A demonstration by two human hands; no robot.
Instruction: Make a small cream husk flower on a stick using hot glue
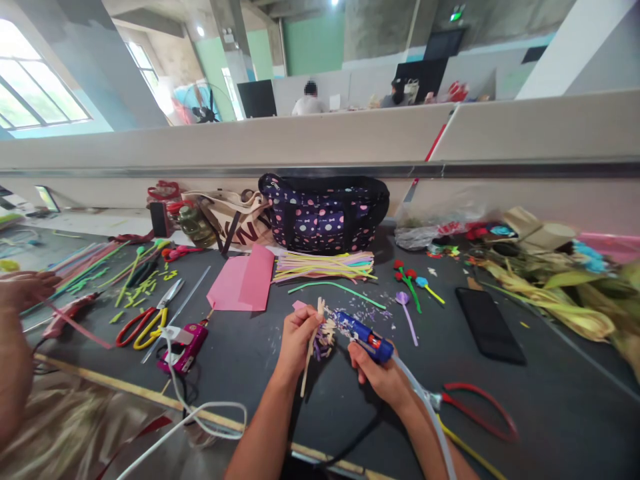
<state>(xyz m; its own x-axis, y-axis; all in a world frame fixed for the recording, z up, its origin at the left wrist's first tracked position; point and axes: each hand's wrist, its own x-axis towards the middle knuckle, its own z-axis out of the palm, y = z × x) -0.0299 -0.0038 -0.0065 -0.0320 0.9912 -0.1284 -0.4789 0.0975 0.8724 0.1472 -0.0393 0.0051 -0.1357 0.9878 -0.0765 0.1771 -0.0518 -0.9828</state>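
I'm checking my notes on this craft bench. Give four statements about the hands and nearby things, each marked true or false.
1. The right hand holds a blue glue gun. True.
2. The left hand is empty. False: it holds a pale stick with a small frilly piece.
3. The black phone lies right of both hands. True.
4. The pink glue gun lies on the folded pink paper. False: it lies on the dark table.

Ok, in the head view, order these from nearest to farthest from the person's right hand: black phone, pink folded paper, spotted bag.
From the right hand, which grips the blue glue gun:
1. Black phone, flat on the table to its right.
2. Pink folded paper, up-left past the left hand.
3. Spotted bag, against the back wall.
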